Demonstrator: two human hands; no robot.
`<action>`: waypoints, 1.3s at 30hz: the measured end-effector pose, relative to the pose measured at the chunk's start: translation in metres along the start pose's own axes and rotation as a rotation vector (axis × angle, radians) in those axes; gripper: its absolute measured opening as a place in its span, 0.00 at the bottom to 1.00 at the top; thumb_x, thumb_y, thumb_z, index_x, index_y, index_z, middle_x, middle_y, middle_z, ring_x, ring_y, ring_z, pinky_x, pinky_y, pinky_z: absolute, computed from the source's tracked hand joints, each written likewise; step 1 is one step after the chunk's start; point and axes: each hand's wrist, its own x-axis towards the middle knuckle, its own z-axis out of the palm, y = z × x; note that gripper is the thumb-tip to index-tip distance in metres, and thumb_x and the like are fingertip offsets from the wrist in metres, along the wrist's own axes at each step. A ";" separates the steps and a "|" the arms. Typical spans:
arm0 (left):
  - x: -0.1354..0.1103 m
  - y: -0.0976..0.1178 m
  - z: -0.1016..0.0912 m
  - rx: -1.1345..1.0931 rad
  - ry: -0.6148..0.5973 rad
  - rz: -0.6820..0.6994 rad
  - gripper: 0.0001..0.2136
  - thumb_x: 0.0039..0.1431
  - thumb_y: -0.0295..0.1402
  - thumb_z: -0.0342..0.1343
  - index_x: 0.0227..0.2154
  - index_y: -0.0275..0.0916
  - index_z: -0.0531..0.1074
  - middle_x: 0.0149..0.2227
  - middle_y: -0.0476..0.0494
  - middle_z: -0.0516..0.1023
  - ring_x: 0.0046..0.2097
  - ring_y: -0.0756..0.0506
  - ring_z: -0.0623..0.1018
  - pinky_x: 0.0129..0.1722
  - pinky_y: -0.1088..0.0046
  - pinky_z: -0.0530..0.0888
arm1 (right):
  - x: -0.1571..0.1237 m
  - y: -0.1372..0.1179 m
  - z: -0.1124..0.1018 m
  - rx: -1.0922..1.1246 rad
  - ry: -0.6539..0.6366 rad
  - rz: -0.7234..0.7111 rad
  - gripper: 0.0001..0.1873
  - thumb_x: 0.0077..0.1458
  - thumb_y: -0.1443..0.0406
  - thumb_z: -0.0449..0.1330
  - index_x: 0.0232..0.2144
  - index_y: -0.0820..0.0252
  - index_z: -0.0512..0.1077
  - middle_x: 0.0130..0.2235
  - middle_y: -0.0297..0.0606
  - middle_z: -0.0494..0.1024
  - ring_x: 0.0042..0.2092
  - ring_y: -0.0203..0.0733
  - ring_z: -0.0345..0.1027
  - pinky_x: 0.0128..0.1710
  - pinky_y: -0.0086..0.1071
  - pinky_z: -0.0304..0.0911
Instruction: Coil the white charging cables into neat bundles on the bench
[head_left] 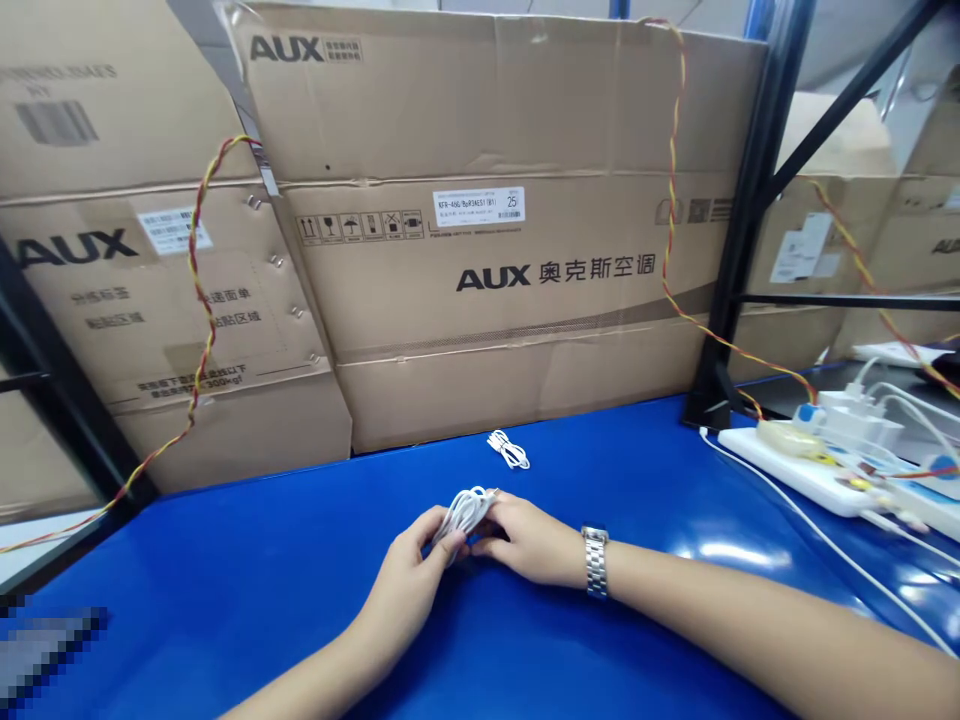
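Both of my hands meet over the blue table (262, 600) and pinch a small coil of white cable (465, 510). My left hand (411, 582) grips the coil's near end with thumb and fingers closed. My right hand (525, 540), with a metal watch on its wrist, closes on the coil's far side. A second coiled white cable (508, 450) lies on the table farther back, close to the cardboard boxes, untouched by either hand.
Large AUX cardboard boxes (487, 230) wall off the back of the table. A black metal rack post (742, 220) stands at the right. A white power strip (825, 470) with chargers and white leads sits at the far right. Twisted red-yellow wires (201, 300) hang across the boxes.
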 end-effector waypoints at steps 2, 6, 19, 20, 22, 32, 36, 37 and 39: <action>-0.001 0.002 0.001 0.016 0.015 0.016 0.09 0.54 0.37 0.47 0.24 0.39 0.67 0.25 0.51 0.68 0.29 0.48 0.66 0.30 0.76 0.62 | 0.000 0.001 0.001 -0.014 0.002 0.018 0.10 0.50 0.69 0.56 0.36 0.56 0.71 0.39 0.36 0.72 0.41 0.40 0.65 0.41 0.31 0.59; -0.003 0.003 0.001 0.034 0.031 0.033 0.08 0.53 0.36 0.48 0.25 0.39 0.68 0.26 0.50 0.70 0.30 0.47 0.67 0.31 0.75 0.63 | 0.000 0.003 0.002 -0.063 0.000 0.038 0.06 0.51 0.68 0.55 0.32 0.57 0.71 0.37 0.35 0.73 0.39 0.40 0.66 0.40 0.31 0.58; 0.005 -0.007 -0.004 0.004 0.100 -0.013 0.09 0.52 0.37 0.49 0.22 0.38 0.66 0.22 0.52 0.67 0.27 0.49 0.66 0.28 0.76 0.61 | -0.007 -0.016 0.000 -0.306 0.089 -0.048 0.04 0.51 0.69 0.55 0.25 0.61 0.66 0.30 0.34 0.73 0.33 0.37 0.63 0.37 0.32 0.51; 0.005 -0.006 -0.004 0.035 0.109 0.001 0.08 0.52 0.36 0.49 0.22 0.38 0.66 0.22 0.52 0.67 0.27 0.48 0.66 0.28 0.76 0.61 | -0.008 -0.018 0.001 -0.345 0.103 -0.058 0.04 0.51 0.69 0.55 0.25 0.61 0.66 0.30 0.34 0.72 0.33 0.37 0.62 0.36 0.32 0.50; 0.004 -0.004 -0.005 0.092 0.128 0.026 0.07 0.52 0.34 0.49 0.23 0.39 0.67 0.23 0.52 0.69 0.28 0.48 0.67 0.29 0.76 0.61 | -0.010 -0.022 0.002 -0.417 0.132 -0.072 0.04 0.52 0.69 0.53 0.25 0.62 0.66 0.30 0.35 0.72 0.33 0.38 0.61 0.36 0.33 0.49; 0.008 -0.006 -0.008 -0.154 0.129 -0.016 0.09 0.52 0.39 0.51 0.26 0.38 0.69 0.25 0.51 0.70 0.29 0.48 0.67 0.30 0.77 0.63 | -0.011 -0.026 0.000 -0.482 0.137 -0.028 0.06 0.55 0.69 0.50 0.28 0.62 0.65 0.31 0.36 0.71 0.31 0.36 0.59 0.35 0.33 0.49; 0.013 -0.014 -0.010 -0.382 0.245 -0.128 0.11 0.48 0.41 0.55 0.25 0.37 0.69 0.23 0.51 0.69 0.26 0.51 0.66 0.26 0.78 0.62 | -0.012 -0.024 -0.001 -0.453 0.107 -0.018 0.05 0.55 0.69 0.51 0.28 0.61 0.64 0.31 0.34 0.71 0.30 0.36 0.58 0.34 0.33 0.50; 0.015 -0.017 -0.010 -0.441 0.287 -0.151 0.12 0.47 0.41 0.56 0.25 0.36 0.69 0.23 0.51 0.69 0.26 0.51 0.66 0.26 0.78 0.63 | -0.012 -0.023 -0.001 -0.448 0.103 -0.019 0.05 0.55 0.68 0.51 0.28 0.60 0.64 0.31 0.34 0.71 0.31 0.36 0.58 0.35 0.33 0.50; 0.017 -0.022 -0.011 -0.548 0.368 -0.190 0.13 0.45 0.42 0.58 0.26 0.35 0.69 0.23 0.50 0.69 0.25 0.51 0.67 0.27 0.77 0.65 | -0.011 -0.022 -0.001 -0.448 0.104 -0.020 0.05 0.55 0.68 0.51 0.28 0.60 0.65 0.31 0.34 0.71 0.31 0.36 0.59 0.36 0.33 0.50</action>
